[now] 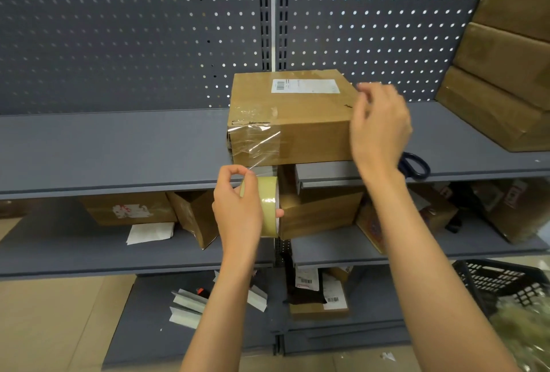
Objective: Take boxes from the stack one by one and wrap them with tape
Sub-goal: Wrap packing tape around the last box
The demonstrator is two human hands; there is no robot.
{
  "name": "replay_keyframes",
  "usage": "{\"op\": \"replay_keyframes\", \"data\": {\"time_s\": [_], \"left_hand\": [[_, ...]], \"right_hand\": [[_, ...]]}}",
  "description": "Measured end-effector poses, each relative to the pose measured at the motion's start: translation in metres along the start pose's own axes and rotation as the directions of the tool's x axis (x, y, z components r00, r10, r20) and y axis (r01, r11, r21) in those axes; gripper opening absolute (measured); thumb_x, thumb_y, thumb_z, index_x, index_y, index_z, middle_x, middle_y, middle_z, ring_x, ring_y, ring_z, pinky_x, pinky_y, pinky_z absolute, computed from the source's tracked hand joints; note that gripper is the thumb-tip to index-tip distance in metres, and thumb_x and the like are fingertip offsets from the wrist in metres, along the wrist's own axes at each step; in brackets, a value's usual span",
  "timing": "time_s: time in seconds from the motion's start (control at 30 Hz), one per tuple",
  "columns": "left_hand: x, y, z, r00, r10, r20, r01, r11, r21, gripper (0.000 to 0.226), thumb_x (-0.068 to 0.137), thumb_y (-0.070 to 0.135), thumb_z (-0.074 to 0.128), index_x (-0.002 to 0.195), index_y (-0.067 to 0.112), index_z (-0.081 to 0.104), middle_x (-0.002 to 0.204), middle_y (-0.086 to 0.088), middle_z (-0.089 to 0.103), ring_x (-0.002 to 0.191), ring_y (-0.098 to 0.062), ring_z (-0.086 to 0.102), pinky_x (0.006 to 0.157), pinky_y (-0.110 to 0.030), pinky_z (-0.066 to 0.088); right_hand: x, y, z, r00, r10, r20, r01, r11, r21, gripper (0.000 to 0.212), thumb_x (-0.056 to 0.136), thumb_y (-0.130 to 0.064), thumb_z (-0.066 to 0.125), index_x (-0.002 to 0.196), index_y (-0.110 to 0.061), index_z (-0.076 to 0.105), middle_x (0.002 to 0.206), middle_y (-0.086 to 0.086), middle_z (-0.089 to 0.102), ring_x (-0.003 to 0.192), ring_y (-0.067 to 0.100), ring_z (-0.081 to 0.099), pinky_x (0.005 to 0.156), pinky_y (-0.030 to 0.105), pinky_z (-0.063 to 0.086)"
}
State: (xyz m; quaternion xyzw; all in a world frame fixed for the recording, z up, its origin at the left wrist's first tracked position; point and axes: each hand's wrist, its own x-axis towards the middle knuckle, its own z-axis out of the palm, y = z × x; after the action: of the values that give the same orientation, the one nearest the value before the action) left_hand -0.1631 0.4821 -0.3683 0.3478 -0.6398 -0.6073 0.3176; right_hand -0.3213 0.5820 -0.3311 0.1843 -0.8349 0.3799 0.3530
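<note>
Box (300, 121) sits mid-frame on the top grey shelf (119, 148), white label on its top, front edge slightly overhanging. Clear tape strip runs from box's lower-left front face down to the roll (263, 205), just below shelf edge. Left hand (238, 208) grips the roll, thumb & forefinger pinching near the strip. Right hand (379, 127) at box's right edge, fingers loosely bent, blurred; can't tell if it touches the box. Stack (506, 59) of boxes upper right. Scissors (415, 166) on shelf right of wrist.
</note>
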Motion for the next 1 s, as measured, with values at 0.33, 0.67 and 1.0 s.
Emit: {"op": "replay_keyframes", "data": {"time_s": [0.33,0.67,1.0], "left_hand": [[0.002,-0.001,0.003,1.0,0.029,0.001,-0.029,0.999,0.032,0.015,0.097,0.018,0.051,0.087,0.029,0.052,0.062,0.0,0.048,0.051,-0.018,0.061,0.057,-0.045,0.055],[0.002,-0.003,0.001,1.0,-0.006,-0.005,0.006,1.0,0.011,0.013,0.097,0.019,0.052,0.087,0.027,0.053,0.067,0.0,0.051,0.053,-0.024,0.066,0.062,-0.054,0.055],[0.0,-0.001,0.003,0.996,-0.09,0.007,0.091,0.995,-0.037,0.012,0.098,0.018,0.05,0.108,0.014,0.055,0.085,0.004,0.052,0.037,-0.006,0.059,0.058,-0.041,0.055]], "right_hand": [[-0.009,0.067,-0.025,0.835,0.422,0.352,-0.251,0.863,-0.439,0.029,0.09,-0.019,0.064,0.105,0.005,0.061,0.114,0.024,0.056,0.109,0.04,0.051,0.078,0.04,0.043],[-0.016,0.068,-0.023,0.82,0.448,0.356,-0.24,0.834,-0.496,0.035,0.096,-0.022,0.055,0.114,0.009,0.055,0.124,0.028,0.049,0.118,0.041,0.041,0.091,0.041,0.038],[-0.001,0.038,-0.051,0.944,0.235,0.23,-0.297,0.908,0.295,0.03,0.091,-0.032,0.063,0.11,-0.01,0.054,0.096,-0.007,0.056,0.086,0.001,0.056,0.066,0.01,0.041]]}}
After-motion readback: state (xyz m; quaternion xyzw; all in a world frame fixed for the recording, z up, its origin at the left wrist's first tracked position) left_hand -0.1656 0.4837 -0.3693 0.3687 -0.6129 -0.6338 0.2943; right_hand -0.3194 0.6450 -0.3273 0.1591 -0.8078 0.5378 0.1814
